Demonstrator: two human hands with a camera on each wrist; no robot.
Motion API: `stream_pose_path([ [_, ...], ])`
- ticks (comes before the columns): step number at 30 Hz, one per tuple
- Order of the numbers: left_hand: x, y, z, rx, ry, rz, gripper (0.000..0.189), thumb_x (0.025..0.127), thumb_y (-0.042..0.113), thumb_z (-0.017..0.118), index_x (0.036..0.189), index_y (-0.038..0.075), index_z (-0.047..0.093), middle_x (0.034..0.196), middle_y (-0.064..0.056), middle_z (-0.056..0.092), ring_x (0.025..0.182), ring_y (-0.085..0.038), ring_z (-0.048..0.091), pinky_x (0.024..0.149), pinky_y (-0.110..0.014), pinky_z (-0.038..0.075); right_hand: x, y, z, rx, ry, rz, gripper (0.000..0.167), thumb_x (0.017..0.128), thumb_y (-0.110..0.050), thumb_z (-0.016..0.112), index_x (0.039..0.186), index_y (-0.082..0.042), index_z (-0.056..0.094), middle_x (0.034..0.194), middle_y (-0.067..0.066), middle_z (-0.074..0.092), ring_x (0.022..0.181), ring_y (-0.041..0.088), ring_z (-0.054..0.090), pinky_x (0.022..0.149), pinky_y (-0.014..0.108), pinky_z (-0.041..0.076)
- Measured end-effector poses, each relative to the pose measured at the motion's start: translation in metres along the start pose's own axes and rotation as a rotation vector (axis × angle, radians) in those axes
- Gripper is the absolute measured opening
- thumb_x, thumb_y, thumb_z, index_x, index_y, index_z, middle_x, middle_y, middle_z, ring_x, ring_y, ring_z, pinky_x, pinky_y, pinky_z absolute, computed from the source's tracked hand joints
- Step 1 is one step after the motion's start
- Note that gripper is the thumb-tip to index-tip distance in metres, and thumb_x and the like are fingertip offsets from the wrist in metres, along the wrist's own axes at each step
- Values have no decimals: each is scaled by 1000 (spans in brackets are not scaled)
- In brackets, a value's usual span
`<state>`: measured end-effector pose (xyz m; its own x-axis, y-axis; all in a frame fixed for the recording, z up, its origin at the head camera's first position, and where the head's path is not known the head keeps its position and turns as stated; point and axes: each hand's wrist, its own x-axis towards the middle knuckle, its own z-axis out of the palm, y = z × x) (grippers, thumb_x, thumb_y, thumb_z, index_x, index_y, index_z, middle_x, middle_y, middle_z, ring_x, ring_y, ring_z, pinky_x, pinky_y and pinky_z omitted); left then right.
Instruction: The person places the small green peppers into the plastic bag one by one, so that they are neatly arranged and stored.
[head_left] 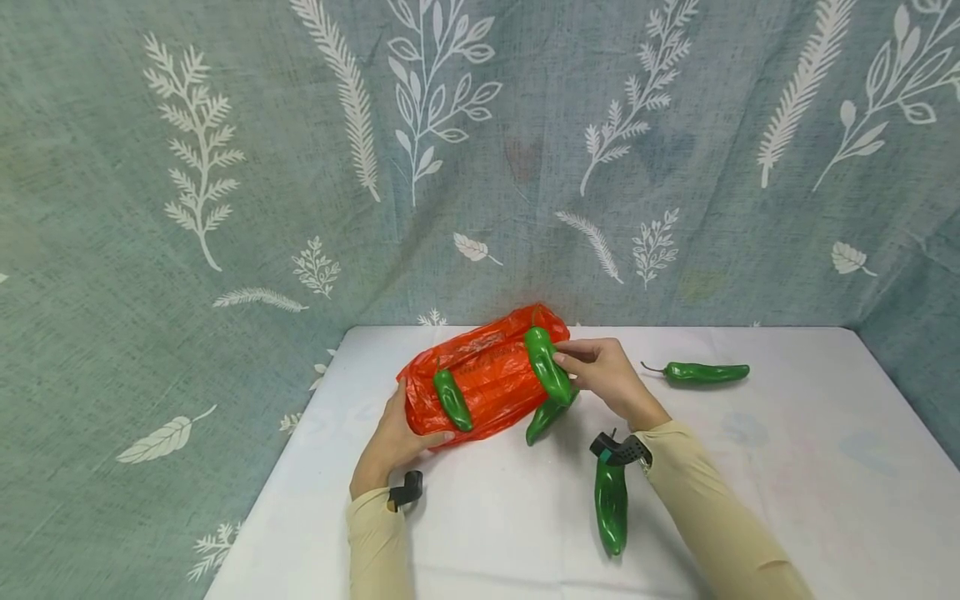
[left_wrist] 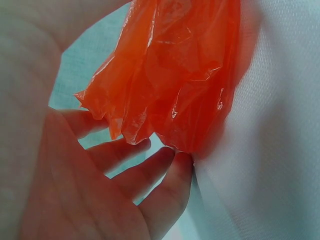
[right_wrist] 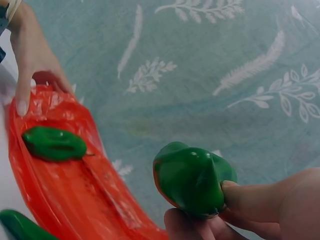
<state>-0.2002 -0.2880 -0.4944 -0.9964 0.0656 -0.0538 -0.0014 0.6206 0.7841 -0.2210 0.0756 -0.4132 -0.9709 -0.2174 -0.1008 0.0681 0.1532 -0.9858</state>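
Note:
My right hand (head_left: 606, 379) pinches a green chili pepper (head_left: 546, 365) between thumb and fingers. The pepper is held up over the right end of a red plastic bag (head_left: 495, 392), which lies flat and slanted on the table. On the bag's left part rests another green pepper (head_left: 452, 400). My left hand (head_left: 390, 446) is spread around the bag's left end, thumb along the near edge. In the left wrist view its fingertips (left_wrist: 182, 162) touch the crumpled end of the bag (left_wrist: 185, 80). Partly hidden below the held pepper, one more pepper (head_left: 542, 425) lies by the bag's near edge.
To the right on the white table (head_left: 795, 467) lies a green pepper (head_left: 705, 373) with a long stem. A further pepper (head_left: 612, 508) points toward the front, its stem end partly under the right wrist's band (head_left: 621, 450). A patterned green cloth (head_left: 517, 167) hangs behind the table.

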Motion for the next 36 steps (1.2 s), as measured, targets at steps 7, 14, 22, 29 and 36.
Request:
stream_pose_path([
  [7, 1, 1, -1, 12, 2, -14, 124, 67, 39, 97, 163, 29, 18, 154, 2, 42, 143, -28, 44, 120, -62, 39, 8, -2, 15, 58, -9, 21, 39, 102, -16, 65, 138, 0, 64, 138, 23, 65, 96, 10, 73, 84, 31, 65],
  [14, 0, 1, -2, 24, 4, -28, 126, 68, 42, 97, 163, 27, 16, 155, -2, 41, 143, -30, 43, 119, -63, 39, 15, -5, 29, 50, -16, 15, 38, 102, -16, 66, 137, -2, 65, 134, 22, 68, 95, 14, 76, 85, 35, 65],
  [22, -2, 0, -3, 7, 3, -58, 126, 68, 42, 97, 163, 29, 16, 153, -2, 40, 143, -30, 42, 119, -63, 40, 24, -4, 41, 8, -18, 1, 38, 101, -16, 67, 136, -3, 66, 133, 20, 69, 101, 20, 75, 85, 34, 65],
  [29, -1, 3, -2, -21, -2, 6, 120, 68, 35, 97, 161, 28, 21, 151, 0, 44, 141, -28, 44, 118, -61, 41, 34, 0, 49, 36, -23, 23, 38, 101, -14, 67, 137, -3, 65, 132, 20, 69, 100, 22, 76, 83, 33, 65],
  [36, 2, -1, -1, 28, -1, 30, 126, 68, 38, 97, 164, 25, 15, 156, -2, 42, 146, -30, 43, 121, -61, 38, 41, 3, 59, 46, -37, 50, 40, 101, -11, 66, 140, -2, 62, 133, 21, 67, 107, 27, 74, 86, 36, 65],
])
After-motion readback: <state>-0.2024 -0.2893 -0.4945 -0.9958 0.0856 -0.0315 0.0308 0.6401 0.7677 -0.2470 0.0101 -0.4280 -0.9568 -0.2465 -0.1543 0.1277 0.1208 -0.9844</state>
